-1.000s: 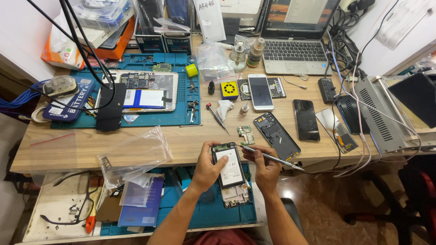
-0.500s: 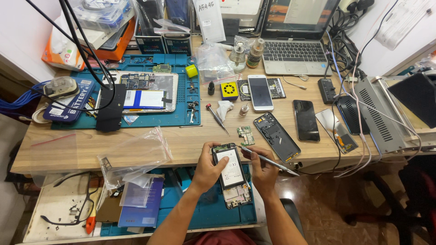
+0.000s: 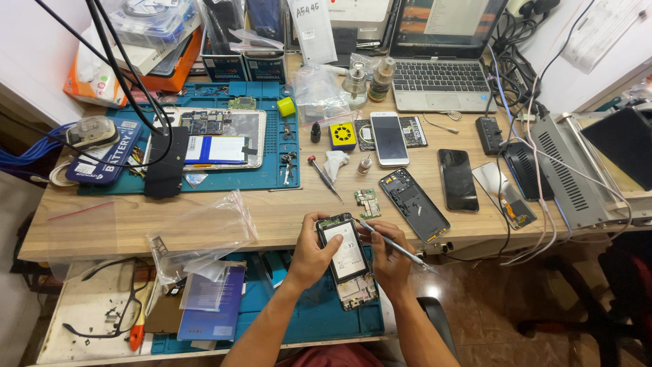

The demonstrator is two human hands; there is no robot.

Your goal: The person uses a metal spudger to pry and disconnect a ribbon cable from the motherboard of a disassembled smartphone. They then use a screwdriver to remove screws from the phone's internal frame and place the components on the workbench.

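Both hands are working just in front of the desk [image 3: 272,217] edge. Left hand [image 3: 309,255] is gripping an opened phone [image 3: 345,258] from its side, fingers wrapped around the frame, back side up with the battery showing. Right hand [image 3: 390,255] is pinching a thin tool [image 3: 397,246] like a pen, its tip touching the upper edge of the phone. It seems the person is loosening or prying a small part near the top; the next move is asking for a steady, light touch so the tip is not slipping. Near the hands a bare phone frame [image 3: 414,204], a small board [image 3: 367,202] and a screwdriver [image 3: 324,177] are lying. Farther back a blue mat [image 3: 272,146], a white phone [image 3: 389,138], a black phone [image 3: 457,179] and a laptop [image 3: 441,75] are crowding the wooden surface.
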